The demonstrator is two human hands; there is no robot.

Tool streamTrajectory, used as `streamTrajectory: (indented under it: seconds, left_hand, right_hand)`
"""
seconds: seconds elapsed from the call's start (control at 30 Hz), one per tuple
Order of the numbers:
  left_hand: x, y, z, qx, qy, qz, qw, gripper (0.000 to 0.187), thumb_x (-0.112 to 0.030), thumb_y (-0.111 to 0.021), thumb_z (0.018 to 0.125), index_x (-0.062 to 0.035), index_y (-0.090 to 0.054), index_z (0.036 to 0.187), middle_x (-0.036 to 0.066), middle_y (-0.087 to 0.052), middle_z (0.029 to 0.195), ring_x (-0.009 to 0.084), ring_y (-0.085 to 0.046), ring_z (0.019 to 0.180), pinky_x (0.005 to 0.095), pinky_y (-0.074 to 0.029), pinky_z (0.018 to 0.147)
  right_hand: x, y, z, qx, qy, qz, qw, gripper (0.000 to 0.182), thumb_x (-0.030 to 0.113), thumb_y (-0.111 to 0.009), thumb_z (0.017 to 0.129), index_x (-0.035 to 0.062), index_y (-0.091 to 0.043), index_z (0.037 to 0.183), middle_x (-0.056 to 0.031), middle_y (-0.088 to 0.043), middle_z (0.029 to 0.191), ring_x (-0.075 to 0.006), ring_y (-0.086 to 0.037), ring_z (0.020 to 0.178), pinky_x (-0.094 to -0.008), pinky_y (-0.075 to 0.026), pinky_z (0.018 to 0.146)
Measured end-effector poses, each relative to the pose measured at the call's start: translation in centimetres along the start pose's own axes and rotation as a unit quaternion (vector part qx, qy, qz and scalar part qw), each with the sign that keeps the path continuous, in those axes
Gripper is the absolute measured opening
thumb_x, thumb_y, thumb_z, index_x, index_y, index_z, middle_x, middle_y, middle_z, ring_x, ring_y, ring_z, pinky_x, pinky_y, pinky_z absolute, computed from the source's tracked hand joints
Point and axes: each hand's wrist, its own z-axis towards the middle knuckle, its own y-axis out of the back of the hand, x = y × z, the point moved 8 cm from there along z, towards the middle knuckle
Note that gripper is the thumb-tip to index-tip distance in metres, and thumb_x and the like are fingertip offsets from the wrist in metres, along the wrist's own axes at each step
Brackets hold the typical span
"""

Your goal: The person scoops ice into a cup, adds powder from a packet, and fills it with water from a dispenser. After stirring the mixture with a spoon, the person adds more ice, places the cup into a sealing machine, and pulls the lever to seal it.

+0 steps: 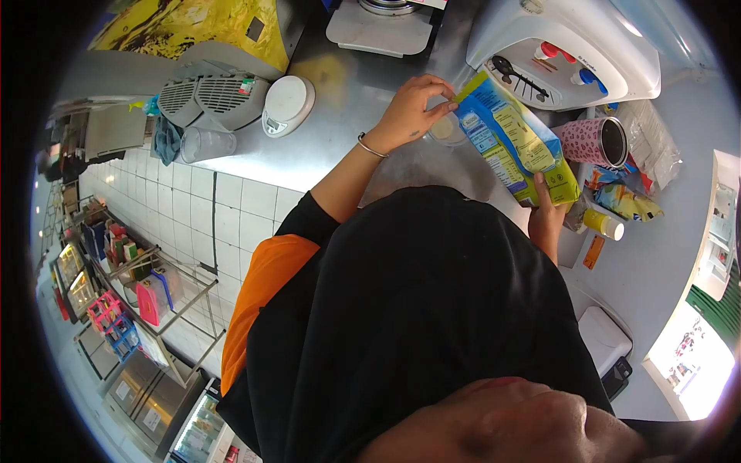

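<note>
A blue, yellow and green printed package (513,139) is held at a slant over the metal counter. My left hand (421,108), with a bracelet at the wrist, has its fingers closed at the package's upper left corner. At the lower end of the package, my right hand (546,214) grips it, one digit lying over the printed face and the rest hidden behind. Below the package's upper part, a round clear item (446,133) is partly visible on the counter.
A white scale (289,106) stands on the metal counter (340,89) at left, beside a grey machine (212,100). At right are a white dispenser (571,46) with a black spoon (521,79), a pink patterned cup (594,142) and a yellow bottle (602,224).
</note>
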Motion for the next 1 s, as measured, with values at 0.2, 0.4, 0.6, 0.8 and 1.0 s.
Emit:
streamTrajectory:
  seconds: [0.2, 0.4, 0.6, 0.8, 1.0]
  left_hand:
    - [-2.4, -0.7, 1.7, 0.018, -0.048, -0.016, 0.999, 0.02, -0.024, -0.071, 0.085, -0.007, -0.068, 0.094, 0.005, -0.065, 0.108, 0.0244, -0.059, 0.103, 0.0362, -0.046, 0.09]
    - [-5.8, -1.3, 2.4, 0.071, -0.088, -0.053, 0.992, 0.019, -0.023, -0.071, 0.083, -0.0094, -0.069, 0.097, 0.004, -0.064, 0.113, 0.0234, -0.058, 0.107, 0.035, -0.044, 0.094]
    - [1.3, 0.4, -1.7, 0.029, 0.033, -0.263, 0.964, 0.074, -0.01, -0.066, 0.072, -0.0052, -0.038, 0.14, 0.012, -0.046, 0.137, 0.0253, -0.035, 0.135, 0.0401, -0.03, 0.11]
    - [4.9, -4.9, -5.3, 0.062, 0.053, -0.057, 0.995, 0.104, -0.022, -0.084, 0.06, -0.0003, -0.027, 0.144, 0.02, -0.038, 0.143, 0.0342, -0.032, 0.136, 0.0432, -0.027, 0.112]
    - [1.8, -4.1, -3.2, 0.023, 0.0, -0.023, 0.999, 0.08, -0.022, -0.088, 0.062, -0.0033, -0.049, 0.129, 0.013, -0.056, 0.128, 0.0277, -0.053, 0.12, 0.0383, -0.041, 0.102]
  right_hand:
    - [-9.4, 0.2, -0.2, 0.019, -0.138, 0.26, 0.956, 0.047, 0.023, -0.064, 0.09, 0.0029, -0.048, 0.13, -0.0088, -0.057, 0.121, -0.0214, -0.056, 0.108, -0.0371, -0.045, 0.088]
    - [-13.6, -2.9, -1.4, 0.06, -0.215, 0.488, 0.844, 0.052, 0.023, -0.06, 0.084, 0.008, -0.046, 0.132, -0.0085, -0.053, 0.129, -0.0278, -0.049, 0.12, -0.0481, -0.036, 0.102]
    - [-14.2, -4.1, -0.7, 0.08, -0.209, 0.532, 0.817, 0.061, 0.019, -0.059, 0.073, 0.0103, -0.046, 0.133, -0.0098, -0.052, 0.13, -0.0299, -0.046, 0.124, -0.0514, -0.031, 0.107]
    - [-13.1, -4.4, 0.4, 0.076, -0.216, 0.554, 0.8, 0.065, 0.022, -0.062, 0.072, 0.011, -0.047, 0.134, -0.0108, -0.05, 0.134, -0.0322, -0.044, 0.127, -0.0546, -0.027, 0.11]
    - [-11.4, -3.9, 0.6, 0.062, -0.205, 0.563, 0.798, 0.067, 0.023, -0.065, 0.071, 0.0117, -0.046, 0.134, -0.0119, -0.05, 0.136, -0.0345, -0.043, 0.129, -0.0594, -0.023, 0.112]
